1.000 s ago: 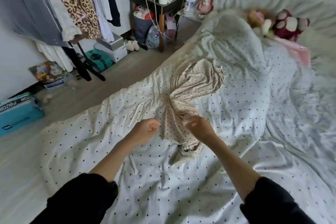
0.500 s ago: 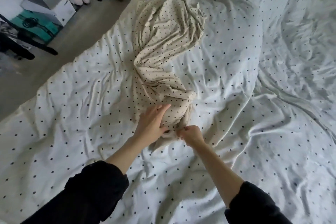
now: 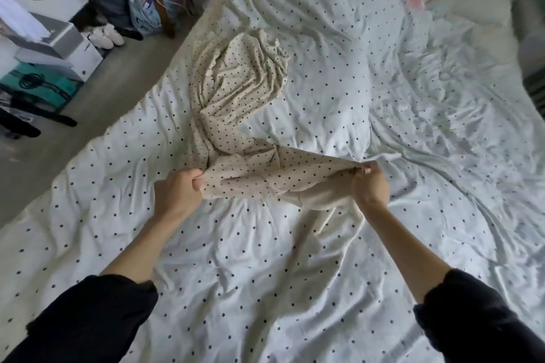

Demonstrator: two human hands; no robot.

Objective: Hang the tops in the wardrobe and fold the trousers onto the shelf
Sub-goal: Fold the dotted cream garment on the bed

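Now we hold the cream dotted garment [image 3: 236, 115] by its near edge, stretched between our 2 hands just above the bed [image 3: 265, 289]. Our left hand [image 3: 177, 194] is curled tight round one corner of that edge, fingers folded over the cloth. Our right hand [image 3: 370, 184] pinches the other corner, thumb and fingers closed on a bunched bit of fabric. The hands are well apart, and the edge between them is pulled fairly flat, with the paler inside showing under it near the right hand. The rest of the garment trails away from us in a twisted, crumpled rope and fans out on the dotted white sheet. We cannot tell whether it is a top or trousers. Left of the bed, on the grey floor [image 3: 118, 91], stand stacked boxes [image 3: 59, 53] and white shoes [image 3: 107, 37].
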